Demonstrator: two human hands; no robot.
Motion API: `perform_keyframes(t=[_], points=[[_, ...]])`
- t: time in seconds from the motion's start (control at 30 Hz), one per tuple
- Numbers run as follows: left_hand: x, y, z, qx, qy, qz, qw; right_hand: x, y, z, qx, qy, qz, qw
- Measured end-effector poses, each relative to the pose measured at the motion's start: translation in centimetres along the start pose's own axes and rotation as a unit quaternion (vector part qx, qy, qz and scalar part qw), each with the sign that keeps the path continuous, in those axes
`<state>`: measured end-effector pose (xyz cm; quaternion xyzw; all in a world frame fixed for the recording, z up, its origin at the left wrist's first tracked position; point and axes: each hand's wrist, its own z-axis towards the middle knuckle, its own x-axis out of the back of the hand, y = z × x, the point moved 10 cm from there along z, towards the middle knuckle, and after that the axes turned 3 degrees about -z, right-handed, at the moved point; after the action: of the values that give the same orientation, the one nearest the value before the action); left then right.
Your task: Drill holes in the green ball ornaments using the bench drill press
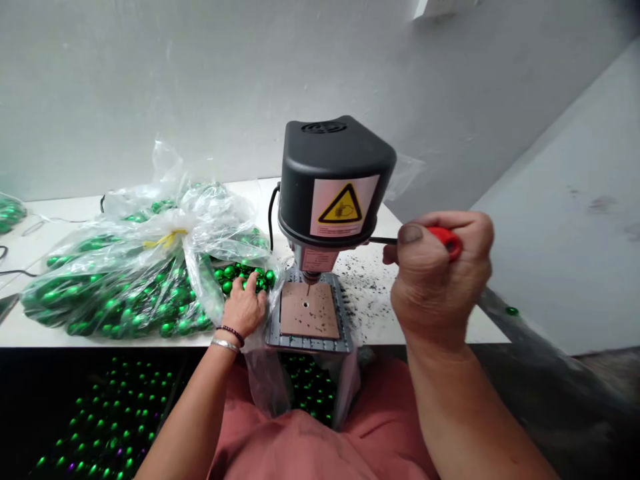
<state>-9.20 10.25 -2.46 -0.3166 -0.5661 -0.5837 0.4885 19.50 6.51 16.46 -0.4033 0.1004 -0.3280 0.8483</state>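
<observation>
Grey wall (pixel 150 67) behind, paler one to the right. White surface (pixel 383 293) below, dark shavings strewn right of the drill press (pixel 330 155). Clear plastic bag (pixel 115 267) sprawls at left, bulging (yellow tie at its neck). Press stands upright just beside it. Right hand (pixel 440 287): grip clenched around the red knob (pixel 453 244) of the lever. Left hand (pixel 245 311): fingertips over shiny green balls (pixel 229 272), left of the drilling board (pixel 297 323); whether that grip grasps one, cannot tell.
</observation>
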Motion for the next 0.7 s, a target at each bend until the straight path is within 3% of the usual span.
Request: perform_keyframes(t=[0.23, 0.43, 0.57, 0.7], points=[[2.3, -0.4, -1.2, -0.005, 0.205, -0.059, 0.977, 0.0, 0.1, -0.1, 0.003, 0.003, 0.001, 1.0], [1.5, -0.4, -1.6, 0.008, 0.161, -0.018, 0.987, 0.0, 0.1, -0.2, 0.003, -0.001, 0.007, 1.0], [1.0, -0.7, -2.1, -0.003, 0.144, -0.05, 0.988, 0.0, 0.1, -0.3, 0.004, -0.001, 0.019, 1.0], [2.5, -2.0, -1.7, 0.018, 0.193, -0.148, 0.97, 0.0, 0.3, -0.3, -0.006, 0.0, 0.018, 1.0]])
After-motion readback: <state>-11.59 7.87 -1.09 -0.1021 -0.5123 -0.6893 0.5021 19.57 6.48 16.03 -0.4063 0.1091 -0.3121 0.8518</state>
